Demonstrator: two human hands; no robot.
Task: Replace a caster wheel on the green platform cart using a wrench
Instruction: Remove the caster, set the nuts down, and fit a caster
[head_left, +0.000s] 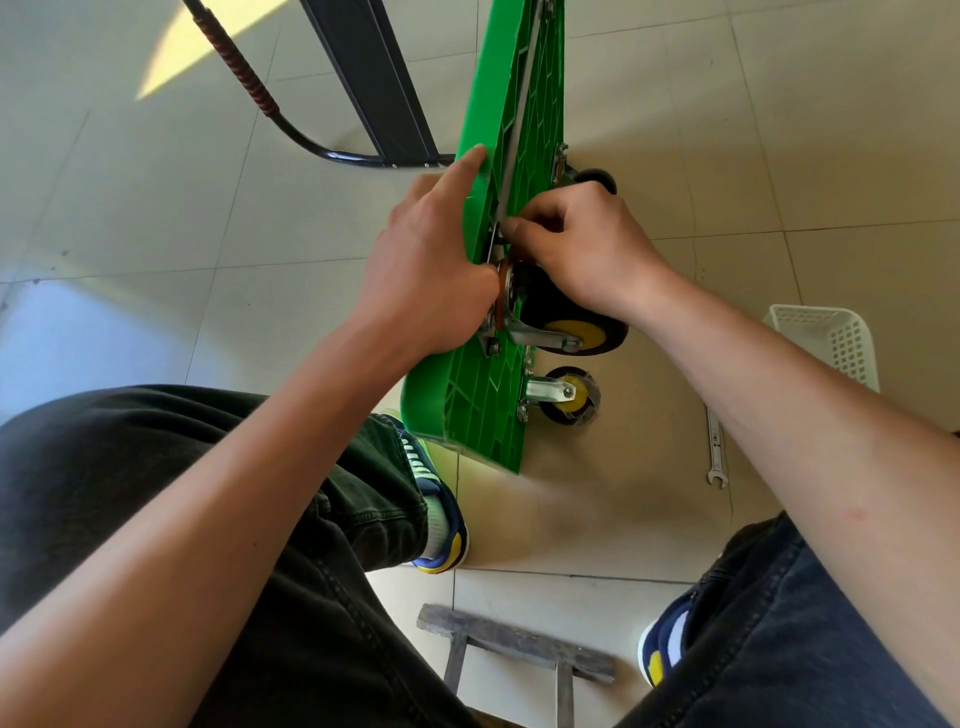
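Your left hand (426, 270) braces the cart (488, 395), fingers straight; right hand (582, 249) pinches something tiny at the caster (566, 322) mount; wrench (716, 447) lies on floor.

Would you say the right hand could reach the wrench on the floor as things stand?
Probably yes. The wrench lies in the open on the tiles beneath the right forearm, with nothing on it. But the right hand is busy pinching something at the caster wheel mount and would have to let go first.

No legible text, seemingly
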